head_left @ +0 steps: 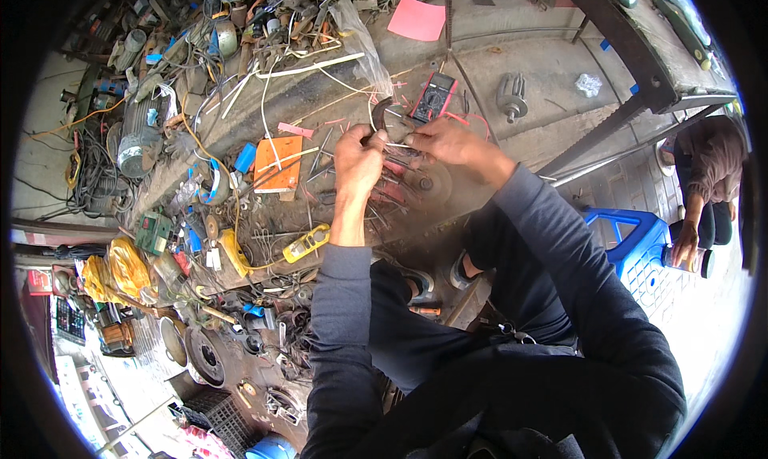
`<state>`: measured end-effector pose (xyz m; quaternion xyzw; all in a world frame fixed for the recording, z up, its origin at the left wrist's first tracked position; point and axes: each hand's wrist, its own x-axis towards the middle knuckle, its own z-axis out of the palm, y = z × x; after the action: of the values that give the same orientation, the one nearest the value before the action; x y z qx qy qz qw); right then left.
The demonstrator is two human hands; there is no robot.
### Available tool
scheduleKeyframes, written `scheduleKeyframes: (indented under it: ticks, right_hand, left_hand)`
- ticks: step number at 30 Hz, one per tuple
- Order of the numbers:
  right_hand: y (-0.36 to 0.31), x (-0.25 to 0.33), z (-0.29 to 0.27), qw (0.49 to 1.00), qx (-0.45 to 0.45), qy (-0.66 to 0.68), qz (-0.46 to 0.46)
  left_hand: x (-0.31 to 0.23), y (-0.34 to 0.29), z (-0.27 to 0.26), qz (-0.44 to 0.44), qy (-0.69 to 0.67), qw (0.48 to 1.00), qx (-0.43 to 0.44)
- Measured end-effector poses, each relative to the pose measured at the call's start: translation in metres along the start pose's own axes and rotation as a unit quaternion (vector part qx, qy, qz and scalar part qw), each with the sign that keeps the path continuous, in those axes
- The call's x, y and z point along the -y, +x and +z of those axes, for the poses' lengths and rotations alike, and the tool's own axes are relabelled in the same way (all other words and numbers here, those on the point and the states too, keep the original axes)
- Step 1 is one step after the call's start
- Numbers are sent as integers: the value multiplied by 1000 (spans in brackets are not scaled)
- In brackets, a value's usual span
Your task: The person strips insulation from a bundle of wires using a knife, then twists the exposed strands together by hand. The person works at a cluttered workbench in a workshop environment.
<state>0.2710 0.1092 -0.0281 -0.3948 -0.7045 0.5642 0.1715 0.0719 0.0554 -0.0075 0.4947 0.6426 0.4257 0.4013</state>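
Observation:
My left hand [358,161] is closed, its thumb and fingers pinching a dark, curved, blade-like piece [381,113] that sticks up past the fingertips. To its right, my right hand [454,145] is closed on one end of a thin white strip [397,145], which runs across to the left fingertips. Whether it is wire or sleeving I cannot tell. Beneath both hands lie several tools with red handles [390,188], partly hidden and hard to make out. Just beyond the right hand sits a red-and-black multimeter [434,97].
A metal rotor [512,97] lies at far right. Left of my hands are an orange booklet [278,171] and a yellow meter [306,243]. Motors and scrap [144,139] crowd the left. Beside a blue stool [632,247] at right, another person's hand [686,247] hangs near a dark cylinder.

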Motion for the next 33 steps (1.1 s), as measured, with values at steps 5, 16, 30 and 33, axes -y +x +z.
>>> scheduleKeyframes:
  ticks: [5,16,30,33]
  right_hand:
    - [-7,2,-2,999,-1,-43,-5]
    - [-5,-2,8,986,-50,-120,-105]
    - [-3,-15,22,970,-79,-178,-144]
    - [-3,-15,26,972,-89,-171,-133]
  left_hand:
    - [1,0,-2,7,-37,999,-38]
    - [-8,-2,-7,-16,-18,999,-29]
    - [-13,2,-12,-61,-49,997,15]
    - [-11,3,-13,-65,-75,995,23]
